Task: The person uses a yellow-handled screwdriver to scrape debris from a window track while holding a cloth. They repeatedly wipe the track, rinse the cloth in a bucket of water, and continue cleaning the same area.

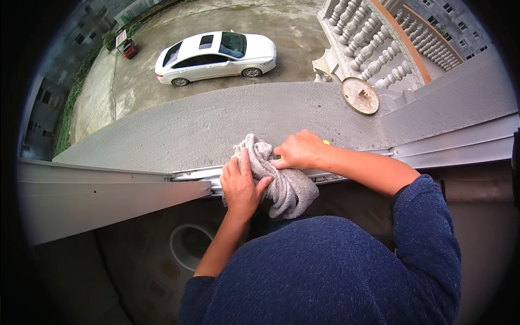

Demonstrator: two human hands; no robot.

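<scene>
A crumpled greyish-white terry cloth (292, 187) lies bunched over the white metal window track (195, 175), with one end hanging down on the inner side. My left hand (242, 183) grips its left side, fingers along the folds and thumb across the front. To the right, my right hand (302, 149) is closed around a yellow-handled tool (326, 142). Only small yellow bits show beyond the fist, so its kind cannot be told. The tool's working end, at the cloth and track, is hidden by the cloth and fingers.
Outside the track runs a rough grey concrete ledge (195, 122) with a round, stained lid-like disc (360, 96) on it. Sliding window frames (122, 199) flank the opening. A white bucket (178, 248) stands on the floor inside. Below outside are a white car (219, 57) and a stone balustrade (373, 48).
</scene>
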